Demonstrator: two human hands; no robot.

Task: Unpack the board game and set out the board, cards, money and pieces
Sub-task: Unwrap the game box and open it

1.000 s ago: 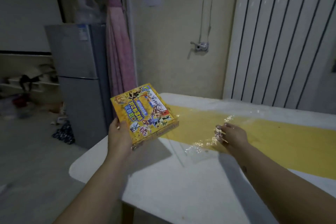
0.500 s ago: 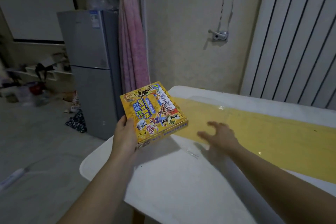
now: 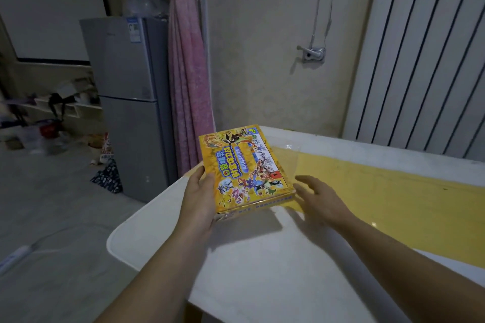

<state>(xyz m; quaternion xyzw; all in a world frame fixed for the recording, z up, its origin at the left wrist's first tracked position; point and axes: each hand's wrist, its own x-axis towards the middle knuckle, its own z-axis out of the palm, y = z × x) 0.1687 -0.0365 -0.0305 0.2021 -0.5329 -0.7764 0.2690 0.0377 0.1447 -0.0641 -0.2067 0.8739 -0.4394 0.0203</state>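
**Inspector:** Progress?

**Officer:** Barely begun. Left hand [image 3: 202,199] grips the flat yellow cardboard game box [image 3: 246,168] by its left edge, tilted above the white table [image 3: 262,270]. Right hand [image 3: 319,200] is empty, fingers spread, just beside the box's right edge. Contact unconfirmed.

**Inspector:** Box condition?

**Officer:** Lid closed, bright cartoon print. No board, cards, money or pieces set out.
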